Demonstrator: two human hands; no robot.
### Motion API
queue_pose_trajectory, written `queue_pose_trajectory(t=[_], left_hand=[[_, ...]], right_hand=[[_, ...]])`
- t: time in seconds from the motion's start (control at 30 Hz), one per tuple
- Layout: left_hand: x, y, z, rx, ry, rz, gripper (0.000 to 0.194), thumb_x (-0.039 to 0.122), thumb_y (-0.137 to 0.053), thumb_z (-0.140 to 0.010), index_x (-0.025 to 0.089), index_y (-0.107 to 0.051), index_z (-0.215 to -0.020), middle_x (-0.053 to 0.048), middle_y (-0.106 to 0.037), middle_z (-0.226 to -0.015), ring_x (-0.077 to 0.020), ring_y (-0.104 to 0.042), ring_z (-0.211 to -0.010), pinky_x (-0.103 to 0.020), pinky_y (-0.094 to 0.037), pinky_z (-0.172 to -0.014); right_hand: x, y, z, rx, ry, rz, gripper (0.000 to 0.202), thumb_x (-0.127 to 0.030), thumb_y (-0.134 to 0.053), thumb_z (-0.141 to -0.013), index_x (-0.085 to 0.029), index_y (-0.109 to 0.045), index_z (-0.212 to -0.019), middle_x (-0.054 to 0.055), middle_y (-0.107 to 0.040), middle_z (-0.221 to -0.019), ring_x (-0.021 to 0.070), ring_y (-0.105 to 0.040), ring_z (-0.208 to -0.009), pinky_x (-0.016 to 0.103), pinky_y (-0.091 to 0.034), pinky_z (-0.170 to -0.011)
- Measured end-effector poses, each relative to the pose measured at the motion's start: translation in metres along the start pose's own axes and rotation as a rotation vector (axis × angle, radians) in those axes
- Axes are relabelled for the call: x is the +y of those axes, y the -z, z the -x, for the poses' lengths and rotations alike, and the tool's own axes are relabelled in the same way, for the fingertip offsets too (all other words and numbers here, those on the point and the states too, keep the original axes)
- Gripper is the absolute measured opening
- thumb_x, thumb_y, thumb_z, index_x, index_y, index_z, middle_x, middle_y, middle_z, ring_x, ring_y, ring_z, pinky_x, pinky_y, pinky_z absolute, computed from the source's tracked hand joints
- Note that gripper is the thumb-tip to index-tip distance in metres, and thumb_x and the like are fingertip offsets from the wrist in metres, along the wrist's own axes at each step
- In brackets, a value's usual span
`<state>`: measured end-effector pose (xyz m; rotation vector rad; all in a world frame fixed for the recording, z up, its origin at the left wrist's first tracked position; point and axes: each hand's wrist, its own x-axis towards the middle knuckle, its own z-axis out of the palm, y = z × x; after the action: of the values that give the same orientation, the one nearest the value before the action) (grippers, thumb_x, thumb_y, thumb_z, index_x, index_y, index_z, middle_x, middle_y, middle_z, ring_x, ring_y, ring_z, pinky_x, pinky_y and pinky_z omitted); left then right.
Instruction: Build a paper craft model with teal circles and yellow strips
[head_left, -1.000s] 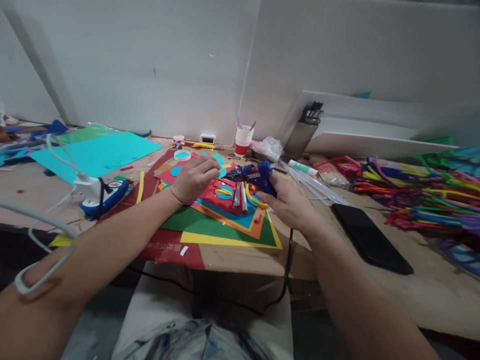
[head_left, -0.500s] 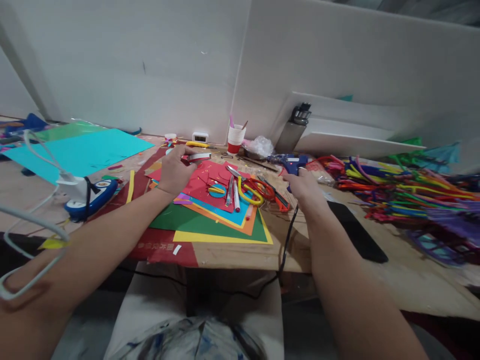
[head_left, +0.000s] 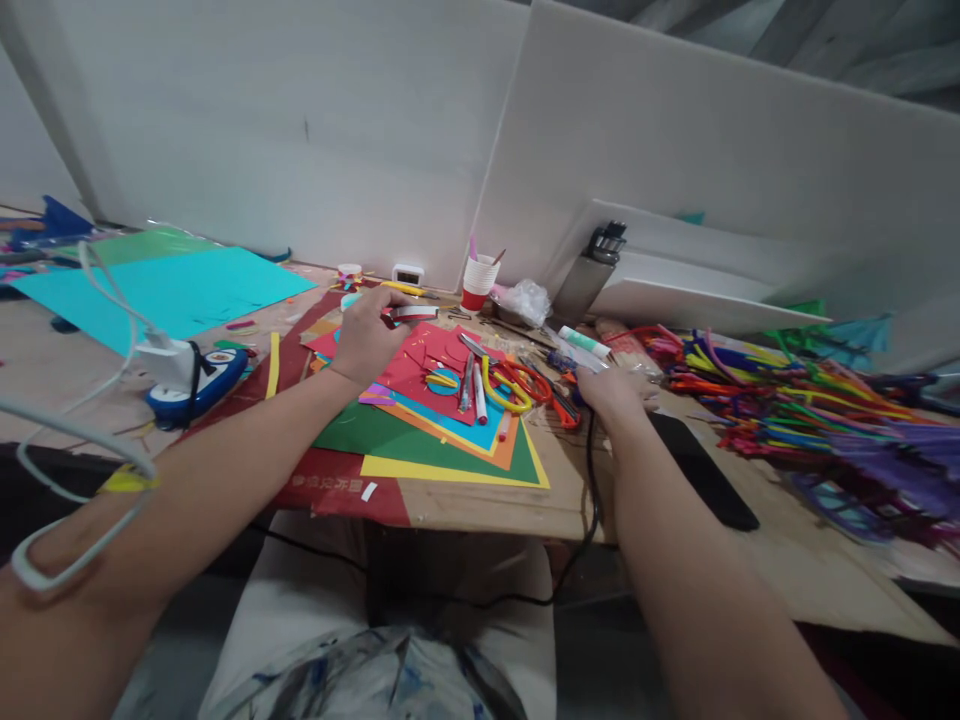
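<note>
My left hand point(head_left: 373, 335) is closed around a small curved white-and-red piece point(head_left: 414, 313), held over the red paper sheets point(head_left: 420, 352). What the piece is made of I cannot make out. To the right, my right hand point(head_left: 613, 392) is closed at the handle of a blue glue gun point(head_left: 561, 362), low over the tabletop; the hand covers most of the gun. Its black cord point(head_left: 592, 480) drops over the table edge. Between the hands lie yellow-handled scissors point(head_left: 504, 388), a red-and-white marker point(head_left: 480, 392) and red-orange-handled tools point(head_left: 534, 380).
Stacked coloured paper point(head_left: 405, 440) fills the centre. Paper cups point(head_left: 478, 280), a glue stick point(head_left: 585, 342) and a grey bottle point(head_left: 589, 275) stand or lie behind. A black phone point(head_left: 701, 470) and pipe cleaners point(head_left: 780, 385) are right; a blue-and-white device point(head_left: 199, 385) is left.
My right hand has lowered and turned the glue gun, bringing a white-and-green glue stick behind it into sight. My left hand keeps hold of its piece. The view has shifted slightly.
</note>
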<state>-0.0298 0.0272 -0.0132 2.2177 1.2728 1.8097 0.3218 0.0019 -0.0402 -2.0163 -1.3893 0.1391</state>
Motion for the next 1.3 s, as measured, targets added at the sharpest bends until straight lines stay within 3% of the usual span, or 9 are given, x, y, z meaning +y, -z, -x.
queue_pose_trajectory(t=[0.07,0.1,0.23,0.3,0.4,0.6,0.87,1.13,1.3], left_hand=[[0.005,0.002,0.0,-0.013,0.028,0.001,0.019,0.008,-0.069,-0.068,0.019,-0.062,-0.083,-0.001,-0.069,-0.081,-0.0149,-0.063,-0.075,-0.027,-0.05,-0.069],[0.008,0.003,0.0,-0.022,0.042,0.002,0.019,0.007,-0.068,-0.069,0.02,-0.062,-0.082,-0.001,-0.069,-0.082,-0.0149,-0.063,-0.076,-0.027,-0.05,-0.07],[0.015,0.005,0.0,-0.039,0.079,-0.015,0.021,0.006,-0.068,-0.067,0.02,-0.06,-0.08,-0.001,-0.069,-0.082,-0.0151,-0.063,-0.076,-0.026,-0.049,-0.07],[0.016,0.004,0.0,-0.035,0.077,-0.023,0.02,0.006,-0.068,-0.067,0.02,-0.06,-0.078,-0.001,-0.069,-0.081,-0.0152,-0.062,-0.075,-0.027,-0.048,-0.07],[0.013,0.003,0.0,-0.027,0.04,-0.013,0.022,0.005,-0.068,-0.066,0.02,-0.059,-0.079,0.0,-0.068,-0.08,-0.0149,-0.061,-0.074,-0.027,-0.048,-0.07],[0.01,0.001,0.003,-0.048,-0.003,-0.001,0.02,0.006,-0.068,-0.068,0.02,-0.06,-0.08,-0.001,-0.068,-0.082,-0.0149,-0.061,-0.077,-0.026,-0.047,-0.069],[0.012,0.0,0.003,-0.067,0.0,-0.006,0.023,0.002,-0.067,-0.066,0.019,-0.06,-0.08,-0.001,-0.068,-0.081,-0.0142,-0.061,-0.075,-0.026,-0.047,-0.069],[0.003,-0.004,0.005,-0.076,-0.031,-0.008,0.016,0.008,-0.067,-0.069,0.019,-0.061,-0.08,0.0,-0.067,-0.08,-0.0145,-0.06,-0.075,-0.026,-0.047,-0.068],[0.004,-0.001,0.006,-0.081,-0.186,0.064,0.02,0.001,-0.063,-0.069,0.017,-0.062,-0.08,-0.002,-0.068,-0.082,-0.0152,-0.063,-0.08,-0.027,-0.05,-0.072]], right_hand=[[-0.022,0.005,0.017,0.22,-0.118,0.122,0.038,-0.034,-0.058,-0.075,-0.009,-0.063,-0.104,0.031,-0.049,-0.128,0.0448,-0.042,-0.124,0.066,-0.031,-0.094],[-0.037,0.005,0.027,0.253,-0.049,0.141,0.035,-0.034,-0.058,-0.077,-0.012,-0.064,-0.103,0.027,-0.052,-0.127,0.0419,-0.043,-0.123,0.062,-0.032,-0.096],[-0.097,-0.006,0.064,-0.052,0.473,-0.031,0.016,-0.029,-0.057,-0.082,-0.019,-0.069,-0.087,0.009,-0.068,-0.097,0.0249,-0.059,-0.096,0.041,-0.041,-0.088],[-0.121,-0.017,0.075,-0.201,0.564,-0.035,0.013,-0.028,-0.06,-0.082,-0.021,-0.07,-0.086,0.006,-0.071,-0.092,0.0234,-0.06,-0.092,0.039,-0.039,-0.086],[-0.141,-0.034,0.079,-0.292,0.563,0.083,0.013,-0.028,-0.06,-0.084,-0.022,-0.072,-0.087,0.005,-0.072,-0.093,0.0242,-0.06,-0.095,0.04,-0.036,-0.086],[-0.143,-0.058,0.073,-0.381,0.545,0.263,0.017,-0.033,-0.065,-0.083,-0.021,-0.071,-0.093,0.006,-0.073,-0.092,0.0253,-0.061,-0.099,0.042,-0.03,-0.09],[-0.145,-0.058,0.08,-0.344,0.597,0.385,0.017,-0.017,-0.054,-0.084,-0.017,-0.07,-0.09,0.012,-0.071,-0.096,0.0264,-0.06,-0.098,0.041,-0.035,-0.088],[-0.129,-0.065,0.065,-0.275,0.436,-0.038,0.017,-0.016,-0.05,-0.083,-0.017,-0.067,-0.088,0.007,-0.07,-0.084,0.0209,-0.061,-0.08,0.031,-0.042,-0.073],[-0.117,-0.057,0.053,-0.114,0.364,-0.376,0.012,-0.024,-0.055,-0.079,-0.017,-0.065,-0.081,0.002,-0.065,-0.073,0.016,-0.055,-0.066,0.029,-0.042,-0.065]])
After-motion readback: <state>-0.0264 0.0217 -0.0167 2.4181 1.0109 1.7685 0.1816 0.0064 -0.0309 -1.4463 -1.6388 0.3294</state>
